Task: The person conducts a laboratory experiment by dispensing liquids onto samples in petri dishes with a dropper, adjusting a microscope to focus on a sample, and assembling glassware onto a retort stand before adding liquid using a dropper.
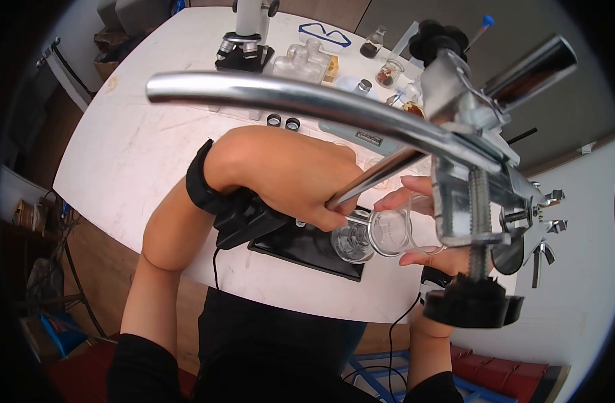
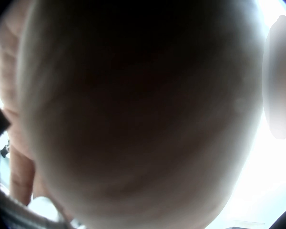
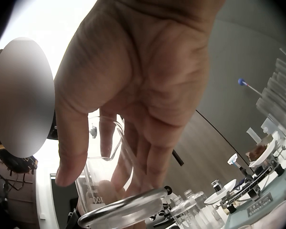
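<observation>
My left hand [image 1: 287,171] reaches across the middle of the head view, its fingers curled round the upright metal rod [image 1: 381,176] of a lab stand. My right hand [image 3: 143,90] holds a clear glass beaker [image 1: 390,230], thumb on one side and fingers on the other. In the right wrist view, the beaker's base is at the stand's metal ring [image 3: 124,210]. Below the ring, a small glass vessel [image 1: 352,245] stands on the black stand base [image 1: 300,250]. The left wrist view is mostly filled by the blurred left hand.
A large clamp [image 1: 468,181] and a curved metal bar [image 1: 267,91] cross close before the head camera. Behind stand a microscope [image 1: 245,50], clear bottles [image 1: 299,66], blue-rimmed goggles [image 1: 325,37], a balance [image 3: 257,205] and small flasks [image 1: 372,46].
</observation>
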### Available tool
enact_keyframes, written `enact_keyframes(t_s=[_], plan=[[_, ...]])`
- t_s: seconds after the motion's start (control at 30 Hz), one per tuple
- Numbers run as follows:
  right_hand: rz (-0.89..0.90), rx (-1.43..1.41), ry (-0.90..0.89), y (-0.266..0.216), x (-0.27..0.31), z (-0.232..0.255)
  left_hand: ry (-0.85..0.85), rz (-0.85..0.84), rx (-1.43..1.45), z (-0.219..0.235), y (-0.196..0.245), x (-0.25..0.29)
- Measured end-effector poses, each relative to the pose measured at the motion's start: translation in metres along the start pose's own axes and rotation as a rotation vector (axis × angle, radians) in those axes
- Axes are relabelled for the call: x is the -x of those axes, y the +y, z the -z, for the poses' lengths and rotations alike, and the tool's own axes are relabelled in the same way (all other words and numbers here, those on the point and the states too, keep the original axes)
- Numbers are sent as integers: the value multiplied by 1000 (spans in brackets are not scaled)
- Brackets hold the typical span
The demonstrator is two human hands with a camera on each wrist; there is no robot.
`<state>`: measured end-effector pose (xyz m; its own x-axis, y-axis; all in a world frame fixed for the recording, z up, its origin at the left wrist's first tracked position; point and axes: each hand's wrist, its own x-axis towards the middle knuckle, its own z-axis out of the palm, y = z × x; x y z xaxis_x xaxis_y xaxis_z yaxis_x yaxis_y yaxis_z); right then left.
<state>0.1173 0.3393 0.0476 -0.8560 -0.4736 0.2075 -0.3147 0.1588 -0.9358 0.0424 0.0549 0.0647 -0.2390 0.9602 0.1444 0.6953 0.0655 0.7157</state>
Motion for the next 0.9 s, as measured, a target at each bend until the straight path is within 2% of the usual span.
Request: enact_keyframes(t_s=[0.47,0.67,0.83,0.9], plan=[[63,-74,136,-6,-8,9,-3,50,33,-2,-1,1],[84,-110,201,-9,-9,13,51,6,-24,-1,3,3],[109,-135,257,-12,-4,16,-43,128,13,3,6,0],[117,-145,278,-14,-4,18,-35,110,12,1,4,0]])
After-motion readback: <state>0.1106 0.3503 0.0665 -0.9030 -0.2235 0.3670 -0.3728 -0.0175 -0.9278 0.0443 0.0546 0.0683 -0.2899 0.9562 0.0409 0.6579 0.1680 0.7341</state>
